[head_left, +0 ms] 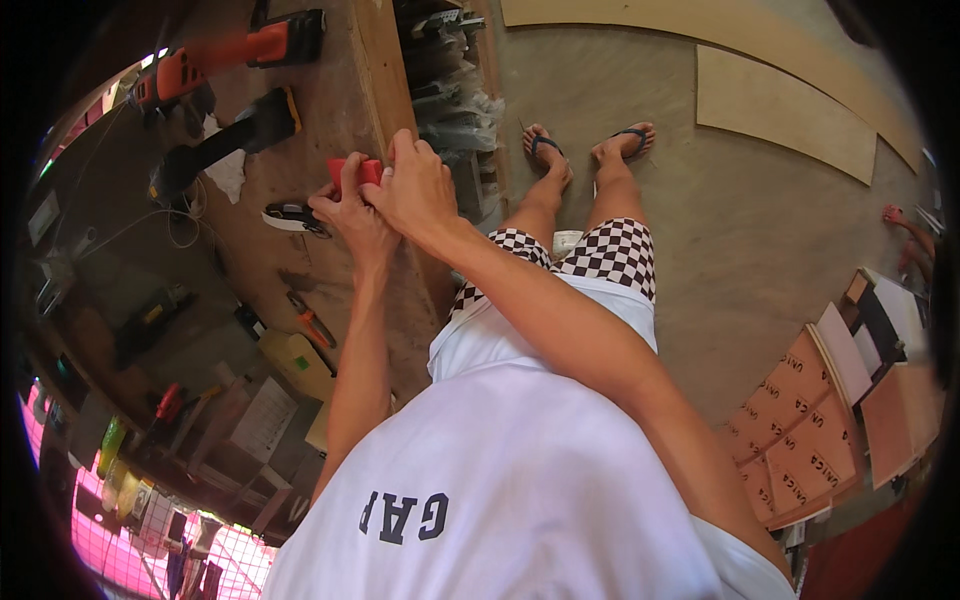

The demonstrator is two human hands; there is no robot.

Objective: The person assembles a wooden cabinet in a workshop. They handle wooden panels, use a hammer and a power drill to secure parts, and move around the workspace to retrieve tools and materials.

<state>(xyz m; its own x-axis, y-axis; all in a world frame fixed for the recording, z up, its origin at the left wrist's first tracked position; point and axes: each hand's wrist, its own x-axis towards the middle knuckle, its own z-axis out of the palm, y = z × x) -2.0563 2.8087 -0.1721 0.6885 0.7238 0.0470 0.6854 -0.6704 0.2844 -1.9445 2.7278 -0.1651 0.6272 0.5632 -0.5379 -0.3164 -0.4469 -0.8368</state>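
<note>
A small red block-shaped object [368, 172] sits between my two hands at the wooden workbench's edge; its exact kind is hidden by my fingers. My left hand [357, 218] is closed on it from the near side, fingers bent around its left part. My right hand [418, 192] is closed at its right end, with the thumb and fingers pressed close to it. Just left of my left hand lies a black and white hand tool [294, 217], possibly a utility knife.
On the workbench [330, 110] lie an orange cordless power tool [215, 62], a black one [225, 140] and orange-handled pliers [311, 320]. Plastic-wrapped items [455, 110] fill a shelf beneath. Wooden panels [785, 115] lie on the floor, and boards [800, 430] stand at right.
</note>
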